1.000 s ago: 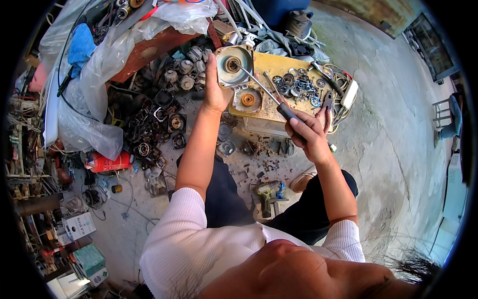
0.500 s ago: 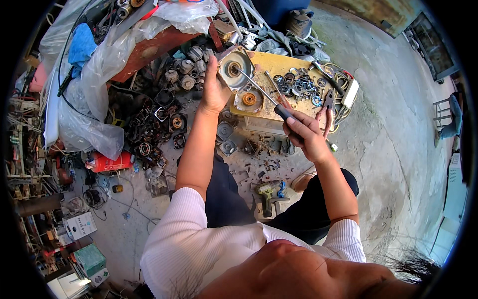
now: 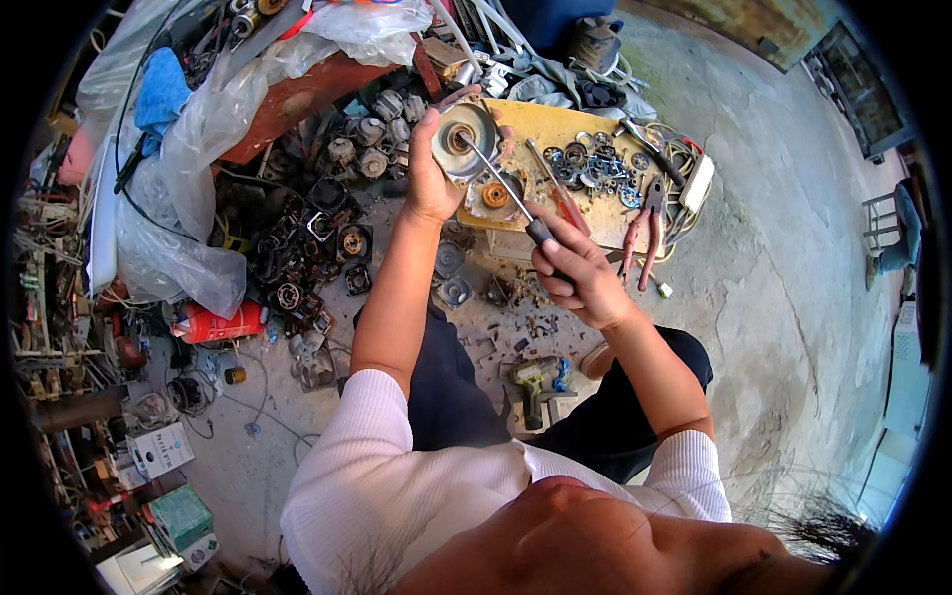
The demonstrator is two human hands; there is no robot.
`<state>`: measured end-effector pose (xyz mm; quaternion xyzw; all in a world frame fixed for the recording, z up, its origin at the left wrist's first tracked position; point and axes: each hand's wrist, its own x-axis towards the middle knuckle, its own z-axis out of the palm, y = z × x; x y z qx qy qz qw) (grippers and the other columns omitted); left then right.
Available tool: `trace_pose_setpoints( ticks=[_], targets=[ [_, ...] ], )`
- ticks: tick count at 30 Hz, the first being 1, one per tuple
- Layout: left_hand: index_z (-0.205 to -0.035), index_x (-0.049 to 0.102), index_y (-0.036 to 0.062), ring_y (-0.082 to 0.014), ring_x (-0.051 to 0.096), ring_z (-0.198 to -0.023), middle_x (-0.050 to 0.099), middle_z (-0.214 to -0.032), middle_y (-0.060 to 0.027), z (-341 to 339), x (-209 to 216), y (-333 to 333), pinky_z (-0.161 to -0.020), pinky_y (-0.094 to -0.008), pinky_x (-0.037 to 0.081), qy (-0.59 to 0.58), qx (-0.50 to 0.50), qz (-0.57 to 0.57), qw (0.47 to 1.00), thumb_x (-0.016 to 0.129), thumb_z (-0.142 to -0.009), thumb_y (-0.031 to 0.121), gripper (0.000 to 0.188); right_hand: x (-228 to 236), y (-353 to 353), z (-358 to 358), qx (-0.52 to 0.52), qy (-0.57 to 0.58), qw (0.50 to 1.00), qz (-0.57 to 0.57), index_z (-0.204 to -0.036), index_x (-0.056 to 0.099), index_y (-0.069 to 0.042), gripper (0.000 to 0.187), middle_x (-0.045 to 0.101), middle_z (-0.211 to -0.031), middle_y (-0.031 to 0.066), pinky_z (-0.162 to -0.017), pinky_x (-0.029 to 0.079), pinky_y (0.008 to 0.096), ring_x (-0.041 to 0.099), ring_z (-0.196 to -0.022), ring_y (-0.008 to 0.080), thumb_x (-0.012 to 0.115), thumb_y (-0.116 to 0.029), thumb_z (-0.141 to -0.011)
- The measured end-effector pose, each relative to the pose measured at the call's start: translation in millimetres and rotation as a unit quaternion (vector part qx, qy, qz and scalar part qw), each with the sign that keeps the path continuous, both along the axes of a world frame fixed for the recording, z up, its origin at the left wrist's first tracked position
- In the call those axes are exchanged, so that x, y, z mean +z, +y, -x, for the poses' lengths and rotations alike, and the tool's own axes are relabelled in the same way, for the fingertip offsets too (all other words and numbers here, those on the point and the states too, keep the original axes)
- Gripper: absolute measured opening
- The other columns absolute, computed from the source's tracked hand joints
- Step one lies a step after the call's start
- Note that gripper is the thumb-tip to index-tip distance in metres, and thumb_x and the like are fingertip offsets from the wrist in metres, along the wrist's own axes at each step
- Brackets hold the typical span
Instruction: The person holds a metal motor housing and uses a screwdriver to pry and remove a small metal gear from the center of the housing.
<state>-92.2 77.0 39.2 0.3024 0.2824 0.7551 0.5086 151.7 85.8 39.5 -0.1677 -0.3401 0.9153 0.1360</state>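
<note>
- As I'm viewing this remotely, the right hand (image 3: 581, 278) is gripping a dark-handled screwdriver (image 3: 539, 232), fingers wrapping the handle.
- Its shaft is pointing up-left, tip sitting at the centre of a metal cover (image 3: 480, 121); I'm not able to tell whether it's pressing.
- The left hand (image 3: 432, 177) is gripping that cover, thumb lying along its left edge, above the left end of the yellow tabletop (image 3: 531, 119).
- Slip risk, I'm judging: if the tip is skidding off under force, it could be jabbing the left fingers.
- Twist risk: only the left hand is visibly steadying the cover, so a hard push could be turning it loose.
- A second cover (image 3: 514, 202) is lying just below, possibly catching any drop.
- Further right, a red-handled screwdriver (image 3: 571, 210), small metal rings (image 3: 592, 165) and pliers (image 3: 650, 213) are lying; the pliers' handles are overhanging, so a forearm brush could be knocking them off.
</note>
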Motion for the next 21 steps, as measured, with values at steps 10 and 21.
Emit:
trace_pose_setpoints(
  ticks=[10, 21],
  targets=[
    [-0.136, 0.048, 0.0067, -0.0321, 0.067, -0.102, 0.066, -0.112, -0.0153, -5.9, -3.0, 13.4, -0.088, -0.0398, 0.054, 0.018, 0.095, 0.048, 0.994, 0.039, -0.095, 0.05, 0.06, -3.1, -3.6, 18.3, -0.02, 0.037, 0.988, 0.151, -0.152, 0.032, -0.022, 0.049, 0.04, -0.083, -0.0018, -0.04, 0.024, 0.0138, 0.031, -0.054, 0.002, 0.046, -0.018, -0.105],
    [-0.131, 0.052, 0.0064, -0.033, 0.067, -0.099, 0.068, -0.107, -0.0179, -11.4, -6.7, 18.8, -0.091, -0.0427, 0.053, -0.034, 0.091, 0.005, 0.995, 0.036, -0.094, 0.048, 0.058, -14.6, -15.3, 22.4, -0.058, -0.028, 0.996, -0.055, -0.153, 0.035, -0.017, 0.052, 0.044, -0.079, -0.0022, -0.044, 0.026, 0.018, 0.032, -0.052, 0.0028, 0.051, -0.021, -0.104]
  ],
)
